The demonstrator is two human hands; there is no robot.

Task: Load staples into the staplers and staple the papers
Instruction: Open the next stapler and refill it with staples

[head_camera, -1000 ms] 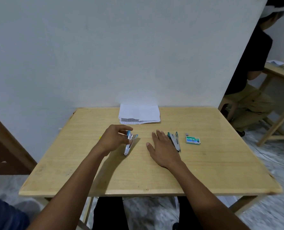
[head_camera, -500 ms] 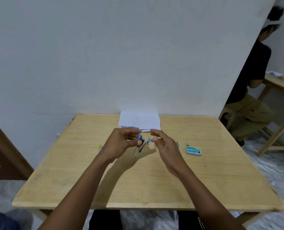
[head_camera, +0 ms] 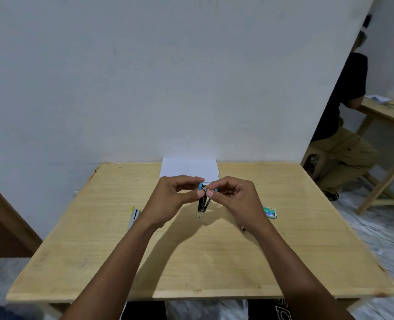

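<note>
your left hand and right hand are pinching the stapler, seemingly opening it; the staple box is waiting next.

Nothing can be read in full. The small green staple box on the tabletop carries a pale label with print on it, but the print is too small and blurred to make out. At the bottom edge of the view, white block lettering stands on a black garment below the tabletop. Only a large "S" and part of a following letter show, and the frame cuts off the rest.
</note>
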